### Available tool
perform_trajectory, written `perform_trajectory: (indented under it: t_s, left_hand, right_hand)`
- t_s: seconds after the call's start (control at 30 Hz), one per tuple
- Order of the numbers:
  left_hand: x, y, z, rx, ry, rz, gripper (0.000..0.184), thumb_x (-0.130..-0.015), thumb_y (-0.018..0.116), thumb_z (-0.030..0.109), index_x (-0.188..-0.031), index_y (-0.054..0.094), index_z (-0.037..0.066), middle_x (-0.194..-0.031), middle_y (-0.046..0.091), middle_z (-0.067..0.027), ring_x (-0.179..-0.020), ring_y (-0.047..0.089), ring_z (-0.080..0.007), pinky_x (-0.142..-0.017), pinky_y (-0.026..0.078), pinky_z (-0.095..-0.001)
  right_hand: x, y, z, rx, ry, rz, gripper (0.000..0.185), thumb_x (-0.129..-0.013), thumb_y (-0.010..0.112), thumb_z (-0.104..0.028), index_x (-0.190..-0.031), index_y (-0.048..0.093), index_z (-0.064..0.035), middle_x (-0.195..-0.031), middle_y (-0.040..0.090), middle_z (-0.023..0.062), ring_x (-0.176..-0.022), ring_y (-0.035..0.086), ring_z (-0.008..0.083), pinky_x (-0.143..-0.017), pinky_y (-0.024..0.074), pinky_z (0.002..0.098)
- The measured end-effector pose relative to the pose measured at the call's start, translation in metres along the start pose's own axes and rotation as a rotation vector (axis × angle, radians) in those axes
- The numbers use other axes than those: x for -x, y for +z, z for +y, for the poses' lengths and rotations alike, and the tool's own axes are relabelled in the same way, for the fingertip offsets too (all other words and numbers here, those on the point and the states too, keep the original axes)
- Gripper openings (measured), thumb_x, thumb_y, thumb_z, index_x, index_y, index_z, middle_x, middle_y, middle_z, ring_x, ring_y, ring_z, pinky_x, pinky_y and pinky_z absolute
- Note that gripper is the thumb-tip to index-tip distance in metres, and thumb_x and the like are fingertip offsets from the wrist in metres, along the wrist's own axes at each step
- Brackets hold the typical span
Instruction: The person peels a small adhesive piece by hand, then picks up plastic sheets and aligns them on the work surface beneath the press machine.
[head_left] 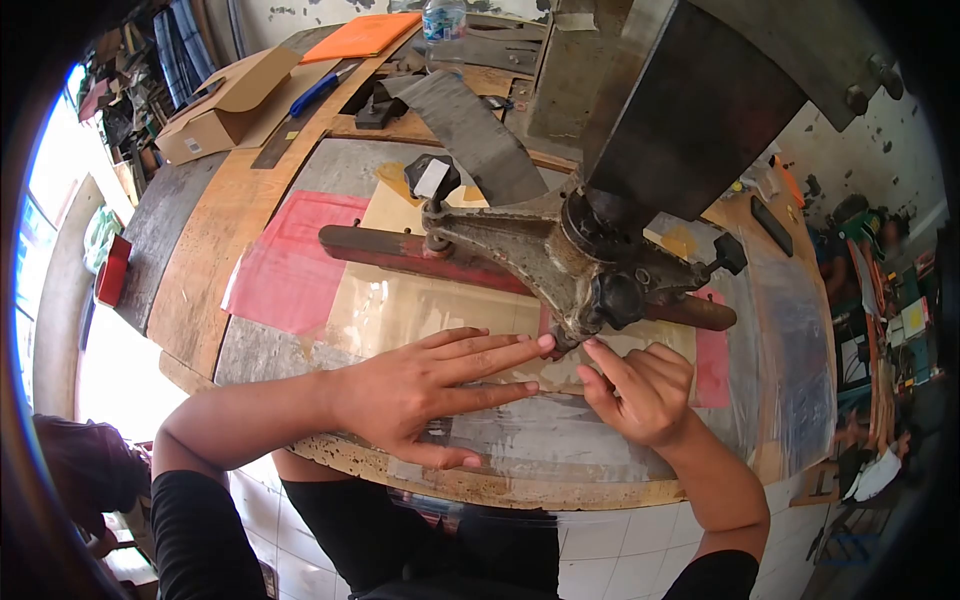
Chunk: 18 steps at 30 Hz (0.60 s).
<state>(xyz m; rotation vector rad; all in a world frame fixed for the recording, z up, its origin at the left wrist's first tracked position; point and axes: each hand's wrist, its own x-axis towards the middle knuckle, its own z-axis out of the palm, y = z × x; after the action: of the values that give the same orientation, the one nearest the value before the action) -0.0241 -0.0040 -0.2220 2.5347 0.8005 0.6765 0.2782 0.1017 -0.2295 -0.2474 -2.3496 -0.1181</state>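
My left hand (pixel 415 395) lies palm down over a beige sheet (pixel 395 310) under clear film, with its fingers spread. Its index fingertip is close to the lower end of a metal three-armed bracket (pixel 520 240). My right hand (pixel 645 395) has the index finger stretched toward that same end and the thumb apart; the other fingers curl in. I see nothing held in either hand. Whether the fingertips touch the metal, I cannot tell. The bracket carries black knobs (pixel 617 300) and sits over a worn red bar (pixel 430 262) crossing the sheet.
A heavy dark metal column (pixel 690 110) rises behind the bracket. Pink sheets (pixel 295 260) lie at the left. Farther back are a cardboard box (pixel 225 105), a blue-handled tool (pixel 318 90), an orange folder (pixel 362 38) and a water bottle (pixel 444 25). Clear plastic (pixel 795 350) covers the right side.
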Motion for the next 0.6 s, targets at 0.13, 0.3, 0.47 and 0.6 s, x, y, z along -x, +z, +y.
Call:
perform_trajectory:
  t_s: [0.13,0.3,0.47,0.6]
  left_hand:
    - [0.000,0.001,-0.001,-0.003,-0.009,0.001,0.076,-0.093,0.077,0.044,-0.153,0.059,0.001,-0.176,0.029,-0.0263,-0.153,0.045,-0.0472,-0.122,0.040,-0.0586]
    - [0.000,-0.001,-0.002,0.006,-0.021,0.004,0.073,-0.094,0.077,0.043,-0.151,0.061,0.001,-0.175,0.031,-0.0258,-0.146,0.052,-0.0457,-0.119,0.043,-0.0559]
    - [0.003,-0.005,-0.004,-0.023,-0.069,0.032,0.065,-0.096,0.077,0.039,-0.148,0.064,0.003,-0.169,0.043,-0.0231,-0.139,0.059,-0.0414,-0.116,0.047,-0.0515]
    - [0.006,0.009,-0.010,-0.148,-0.009,0.003,0.057,-0.097,0.077,0.034,-0.144,0.067,0.004,-0.157,0.060,-0.0181,-0.142,0.059,-0.0358,-0.117,0.048,-0.0511]
  right_hand:
    - [-0.001,-0.002,-0.001,-0.007,-0.003,-0.023,0.036,-0.091,0.082,-0.010,-0.124,0.077,0.0031,-0.061,0.062,-0.0007,-0.047,0.051,0.0123,-0.050,0.0362,0.0303]
    - [-0.002,-0.004,-0.001,0.002,-0.010,-0.019,0.033,-0.091,0.081,-0.010,-0.121,0.078,0.0015,-0.060,0.063,-0.0010,-0.046,0.051,0.0121,-0.050,0.0361,0.0298]
    - [0.006,-0.013,0.003,-0.054,-0.071,-0.046,0.033,-0.092,0.082,-0.016,-0.123,0.077,-0.0046,-0.072,0.069,-0.0004,-0.055,0.058,0.0129,-0.054,0.0398,0.0299]
    - [0.000,-0.015,-0.009,-0.117,-0.215,0.000,0.041,-0.102,0.073,-0.043,-0.131,0.073,-0.0137,-0.112,0.077,0.0036,-0.093,0.074,0.0187,-0.081,0.0531,0.0348]
